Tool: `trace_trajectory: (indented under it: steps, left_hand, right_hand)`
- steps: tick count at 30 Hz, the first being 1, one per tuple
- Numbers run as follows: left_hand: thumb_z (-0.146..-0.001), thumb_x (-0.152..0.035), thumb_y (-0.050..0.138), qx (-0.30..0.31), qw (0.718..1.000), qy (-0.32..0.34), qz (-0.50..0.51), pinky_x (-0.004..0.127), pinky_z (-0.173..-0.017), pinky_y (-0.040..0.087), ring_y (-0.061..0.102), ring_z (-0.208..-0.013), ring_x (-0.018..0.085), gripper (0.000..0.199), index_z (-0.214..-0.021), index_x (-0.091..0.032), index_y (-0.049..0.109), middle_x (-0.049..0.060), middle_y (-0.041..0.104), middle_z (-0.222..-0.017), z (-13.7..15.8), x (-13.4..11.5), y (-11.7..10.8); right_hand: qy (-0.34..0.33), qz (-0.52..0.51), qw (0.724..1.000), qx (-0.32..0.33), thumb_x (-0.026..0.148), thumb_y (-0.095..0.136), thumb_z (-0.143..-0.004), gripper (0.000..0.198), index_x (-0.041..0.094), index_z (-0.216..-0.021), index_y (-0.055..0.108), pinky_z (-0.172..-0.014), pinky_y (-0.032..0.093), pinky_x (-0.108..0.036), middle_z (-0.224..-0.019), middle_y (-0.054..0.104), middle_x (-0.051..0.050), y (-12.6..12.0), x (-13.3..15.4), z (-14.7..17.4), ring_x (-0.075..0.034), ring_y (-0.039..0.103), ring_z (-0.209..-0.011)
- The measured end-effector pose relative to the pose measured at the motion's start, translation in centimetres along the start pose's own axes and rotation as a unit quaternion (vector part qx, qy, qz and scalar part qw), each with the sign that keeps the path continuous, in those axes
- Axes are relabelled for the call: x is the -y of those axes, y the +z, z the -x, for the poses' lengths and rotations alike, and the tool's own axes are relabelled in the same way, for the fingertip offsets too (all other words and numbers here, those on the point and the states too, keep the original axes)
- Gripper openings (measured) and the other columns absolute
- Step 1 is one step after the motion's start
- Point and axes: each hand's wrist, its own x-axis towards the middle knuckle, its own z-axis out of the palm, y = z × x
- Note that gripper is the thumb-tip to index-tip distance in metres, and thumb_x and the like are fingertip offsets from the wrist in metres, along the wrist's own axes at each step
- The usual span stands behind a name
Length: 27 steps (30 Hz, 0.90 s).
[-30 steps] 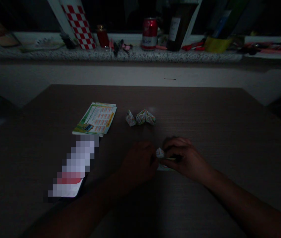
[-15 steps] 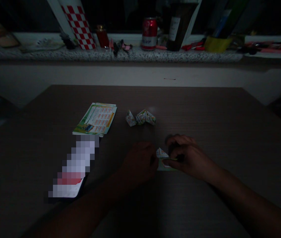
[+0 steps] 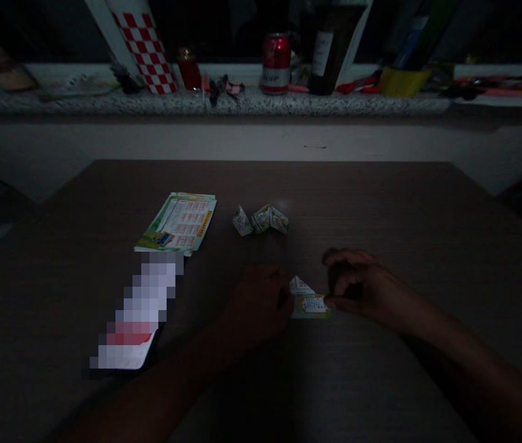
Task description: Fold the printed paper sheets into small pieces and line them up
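Note:
A small folded paper (image 3: 313,306), printed green and white with a triangular white fold along its top, lies on the table between my hands. My left hand (image 3: 261,298) is in shadow, its curled fingers closed over the paper's left end. At the right end, my right hand (image 3: 362,283) has thumb and index finger close together on the paper's edge, the other fingers bent above. Beyond the hands stand folded paper pieces (image 3: 270,219). To the left is a stack of printed calendar cards (image 3: 180,221).
A lit phone (image 3: 138,314), its screen blurred out, lies left of my left arm on the brown table (image 3: 357,203). Along the stone windowsill (image 3: 242,106) stand a red and silver can (image 3: 276,64), a red-checkered cylinder (image 3: 145,46), a dark cup (image 3: 329,52) and a yellow holder (image 3: 403,82).
My right hand has shifted slightly right, to the paper's edge, uncovering its white printed panel. My left hand stays at the left end.

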Motion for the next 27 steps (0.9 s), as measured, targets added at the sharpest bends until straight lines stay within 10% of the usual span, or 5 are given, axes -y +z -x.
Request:
trace_trajectory:
  steps: [27]
  left_hand:
    - [-0.083,-0.041,0.061,0.028,0.996,-0.024,-0.080,0.038,-0.079,0.043,0.055,-0.092,0.025,0.024,-0.079,-0.018,0.065,0.007,0.059,-0.092,0.0,-0.7,-1.0]
  right_hand:
    - [-0.009,-0.008,0.997,-0.080,0.029,0.075,-0.074,0.012,0.025,-0.065,0.069,-0.094,0.037,-0.045,-0.118,0.060,-0.003,2.8,1.9,-0.4,-0.027,0.054,-0.113]
